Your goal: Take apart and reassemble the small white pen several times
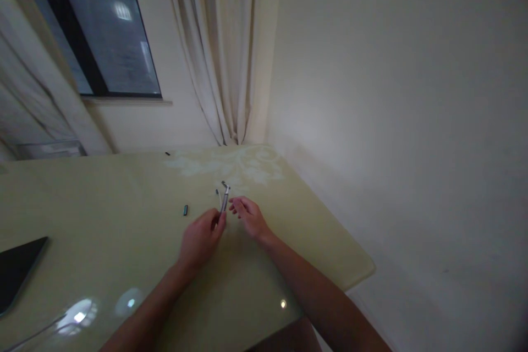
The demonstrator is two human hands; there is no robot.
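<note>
Between the thumb and fingers of my left hand (203,234) is the lower end of a slim silver-grey tool (225,199), tilted upward, with a small angled metal head. A thin light strip with a dark tip (217,192) stands just left of the tool; whether it joins the tool I cannot tell. My right hand (248,215) is close to the tool's right side, its fingers apart and holding nothing visible. To the left of my left hand, a small dark rectangular piece (185,210) lies on the table.
The glossy pale yellow-green table (103,220) meets the wall at the right. A tiny dark piece (167,153) lies near its far edge. A dark flat device (18,269) and a thin cable (37,333) are at the left. Curtains (223,49) hang behind.
</note>
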